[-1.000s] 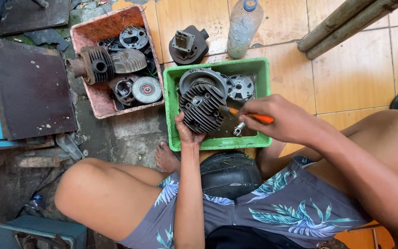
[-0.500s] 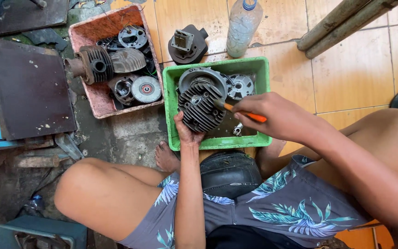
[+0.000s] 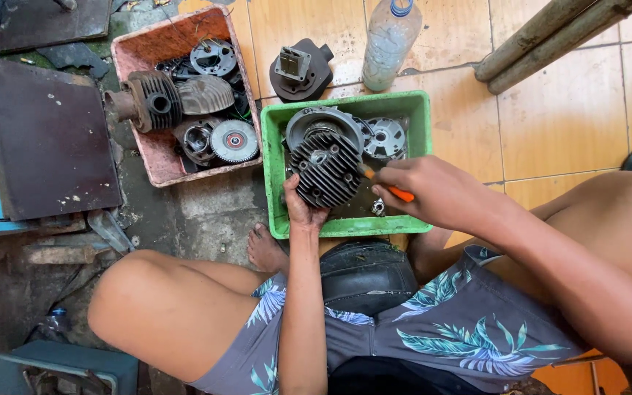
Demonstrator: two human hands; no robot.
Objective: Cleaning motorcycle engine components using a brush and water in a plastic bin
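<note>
Sitting low over a tiled floor (image 3: 565, 110), a person works above a green plastic tub (image 3: 418, 157) seen from overhead. Their left hand (image 3: 303, 208) grips the near edge of a dark finned engine cylinder head (image 3: 325, 168), which lies inside the tub on its left side. Their right hand (image 3: 433, 192) is closed around an orange-handled brush (image 3: 396, 192), its tip touching the right edge of the finned head.

Behind the head, at the far side of the tub, lie a round grey metal cover (image 3: 316, 118) and a smaller perforated disc (image 3: 385, 137). A small shiny metal piece (image 3: 378, 208) sits on the tub floor just under the right hand, partly covered by it.

To the left, apart from the green tub, a pink tray (image 3: 151, 44) holds more greasy engine parts, including a second finned cylinder (image 3: 149, 100) and a toothed wheel (image 3: 234, 141). Beyond the tub stand a black boxy part (image 3: 300, 69) and a clear plastic bottle (image 3: 388, 40), its top cut off by the frame. Two grey pipes (image 3: 543, 36) cross the far right corner. A rusty brown panel (image 3: 49, 139) on a blue base fills the left side.

The floor is orange tile at right and rough, dirty concrete (image 3: 217, 208) at left. The person's bare knees and floral shorts (image 3: 469, 336) fill the near part of the view, and one bare foot (image 3: 263, 250) shows just near the tub.
</note>
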